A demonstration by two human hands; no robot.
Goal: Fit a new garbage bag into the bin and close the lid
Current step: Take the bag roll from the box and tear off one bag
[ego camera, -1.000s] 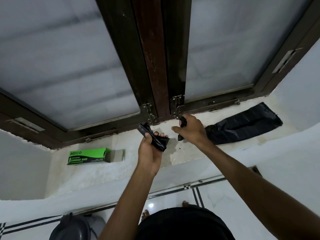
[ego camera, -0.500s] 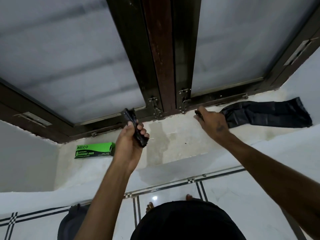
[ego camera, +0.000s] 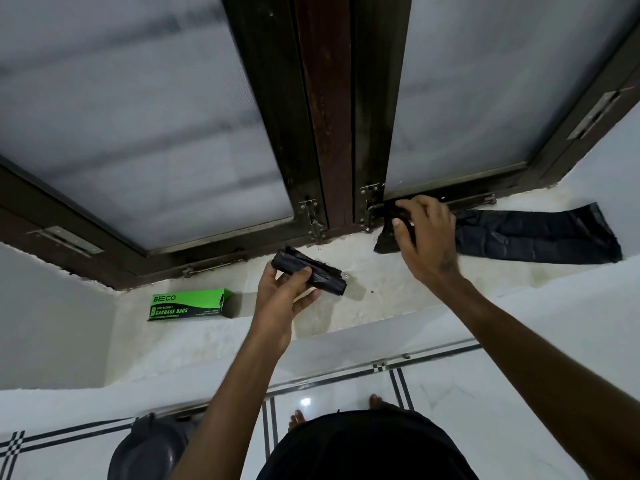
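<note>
Since 0.5 s ago the left hand (ego camera: 284,299) dropped w/ the roll (ego camera: 308,273), still gripped; right hand (ego camera: 420,233) now pinches the loose bag (ego camera: 533,235) end on the sill (ego camera: 381,292). Bag's separated, so unfolding comes next. Bin (ego camera: 149,448) at bottom-left, unlined.

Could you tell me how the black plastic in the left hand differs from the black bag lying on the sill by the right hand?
The roll of bags is wound tight and compact; the loose bag is unrolled, long and flat. The left hand holds the roll above the sill; the loose bag lies on the sill, with the right hand gripping only its near end. Both are dark, glossy plastic.
</note>
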